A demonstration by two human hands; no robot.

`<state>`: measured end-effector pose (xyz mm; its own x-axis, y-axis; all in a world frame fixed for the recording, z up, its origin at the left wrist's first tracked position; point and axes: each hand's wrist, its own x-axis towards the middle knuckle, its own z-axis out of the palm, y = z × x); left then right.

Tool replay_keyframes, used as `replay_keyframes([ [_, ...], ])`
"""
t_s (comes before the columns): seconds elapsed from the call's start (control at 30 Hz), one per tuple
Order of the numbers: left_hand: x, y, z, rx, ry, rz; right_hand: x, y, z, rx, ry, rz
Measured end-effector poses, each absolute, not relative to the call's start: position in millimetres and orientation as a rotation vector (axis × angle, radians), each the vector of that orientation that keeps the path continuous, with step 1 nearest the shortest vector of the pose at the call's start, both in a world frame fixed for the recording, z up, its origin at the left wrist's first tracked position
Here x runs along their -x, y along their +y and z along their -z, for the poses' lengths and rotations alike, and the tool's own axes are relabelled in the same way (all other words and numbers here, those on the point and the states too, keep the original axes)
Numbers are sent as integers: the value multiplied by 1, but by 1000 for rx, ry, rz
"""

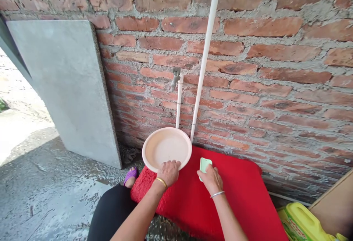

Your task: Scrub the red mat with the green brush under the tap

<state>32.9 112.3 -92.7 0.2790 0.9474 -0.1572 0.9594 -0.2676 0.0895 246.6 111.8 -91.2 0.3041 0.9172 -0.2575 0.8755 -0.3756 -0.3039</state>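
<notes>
A pale pink plastic basin point(165, 143) stands tilted slightly toward me over the back left corner of the red cloth point(234, 193). Its near rim is gripped by my left hand point(168, 173), fingers curled over the edge; the basin's inside looks plain and pale. To the right, a pale green flat piece with rounded corners and a small hole point(205, 163) is pinched between the thumb and fingers of my right hand point(212, 180), just over the red cloth. Its underside is hidden, so its kind does not show.
Behind the basin, a tap point(175, 77) on a white pipe and a taller white pipe point(205, 53) run up the brick wall point(275, 57). A grey slab point(68, 82) leans at left above wet ground point(55, 197). A yellow jug point(299, 219) lies at lower right.
</notes>
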Motion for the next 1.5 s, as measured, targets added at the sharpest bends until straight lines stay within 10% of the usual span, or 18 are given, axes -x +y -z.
replay_keyframes([
  [1.5,-29,119,95,-2362,1811,201,-266,34,137,2093,-1732,-482],
])
